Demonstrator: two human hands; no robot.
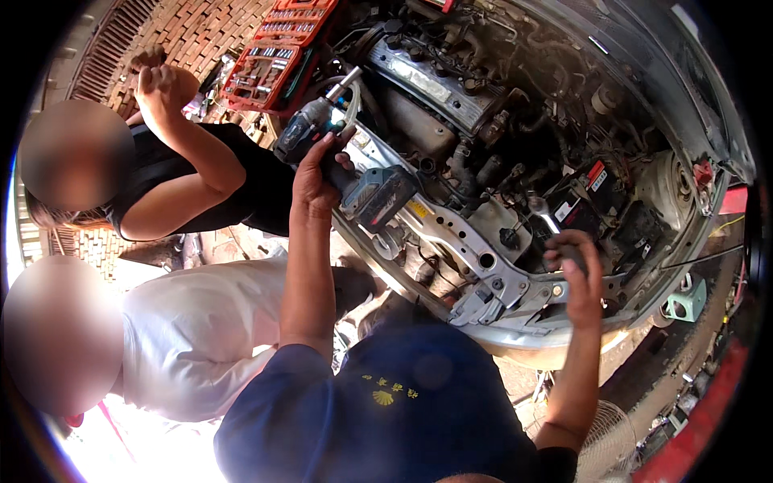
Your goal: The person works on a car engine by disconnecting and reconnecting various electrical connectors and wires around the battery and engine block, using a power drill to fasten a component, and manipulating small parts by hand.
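Observation:
My left hand (316, 179) is wrapped round the handle of a cordless impact wrench (303, 129), held up over the front edge of a car's engine bay. A long silver socket (345, 83) on its nose points up and away to the right. Its battery pack (380, 200) hangs over the metal front crossmember (451, 229). At the right, my right hand (583, 278) has its fingers curled at the end of a silver wrench (543, 212), beside the black car battery (586, 201). The fingers partly hide the wrench's near end.
The engine (431, 80) fills the far middle under the raised hood (636, 56). An open red socket case (270, 72) lies at the far left. Two people are close on my left, one in black (201, 173), one in a white shirt (201, 338). A fan (608, 443) stands at lower right.

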